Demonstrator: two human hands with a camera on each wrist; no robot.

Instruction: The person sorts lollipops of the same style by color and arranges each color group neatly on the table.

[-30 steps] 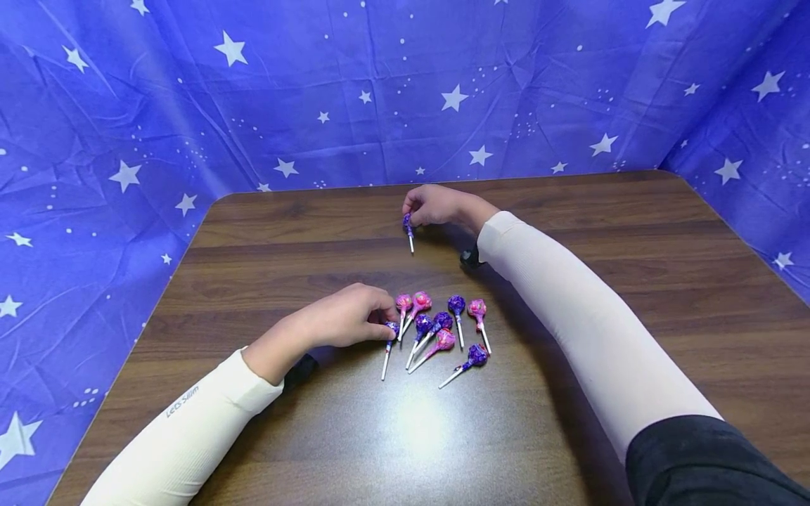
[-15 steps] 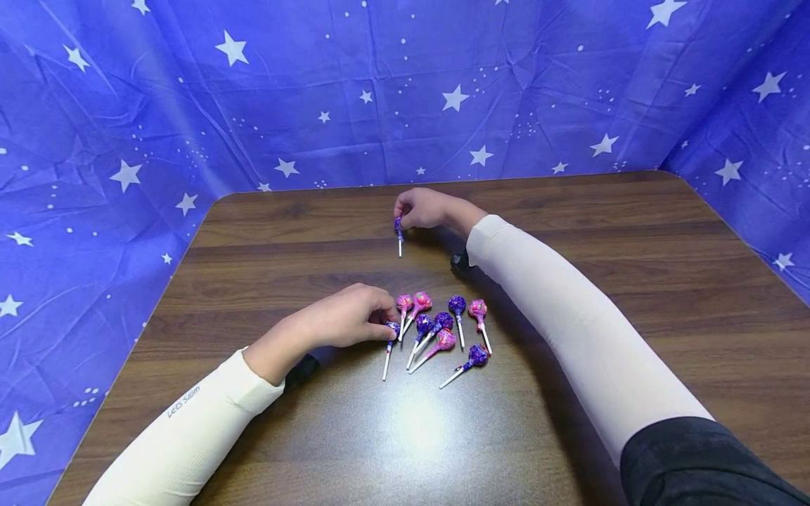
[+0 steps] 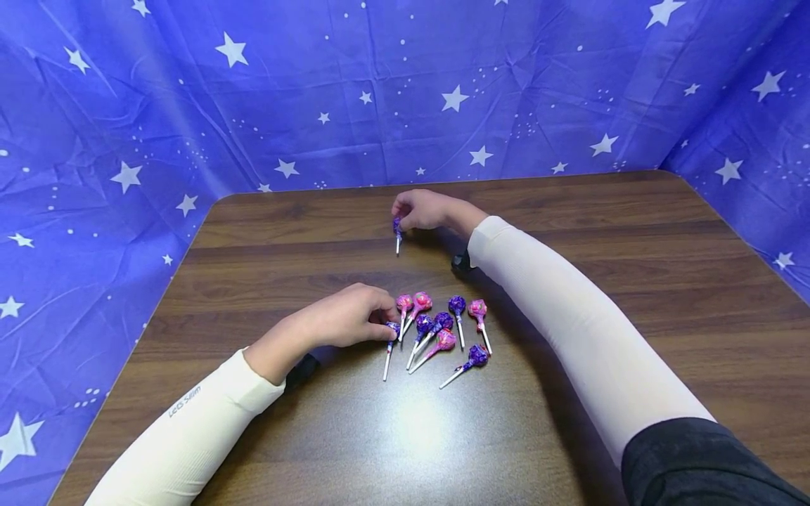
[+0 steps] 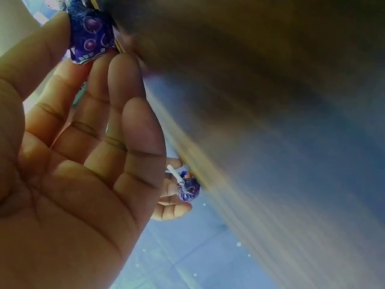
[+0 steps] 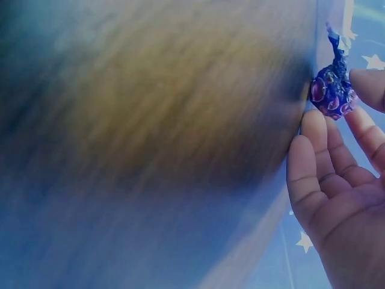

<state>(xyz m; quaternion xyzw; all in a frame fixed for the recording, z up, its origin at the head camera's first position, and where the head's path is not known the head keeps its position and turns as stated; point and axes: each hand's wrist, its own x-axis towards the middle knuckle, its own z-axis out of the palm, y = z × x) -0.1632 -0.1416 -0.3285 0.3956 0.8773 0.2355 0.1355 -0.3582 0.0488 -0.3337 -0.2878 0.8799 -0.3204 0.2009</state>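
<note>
My left hand pinches the purple-wrapped head of a lollipop at the left side of a loose group. Its white stick points toward me. Farther back on the table, my right hand holds another purple lollipop by the head, stick also toward me. The right wrist view has this wrapper between thumb and fingers, close to the tabletop. In the left wrist view the wrapper sits at the tips of thumb and fingers. Beside the left hand lie pink lollipops and purple lollipops.
A brown wood-grain table spans the view, with a bright glare spot near its front. Behind and at the sides hangs a blue curtain with white stars. One purple lollipop lies at the group's near right, its stick slanting left.
With its purple lollipop, my right hand has shifted a little to the left and slightly nearer. The left hand and the lollipops around it have stayed in place.
</note>
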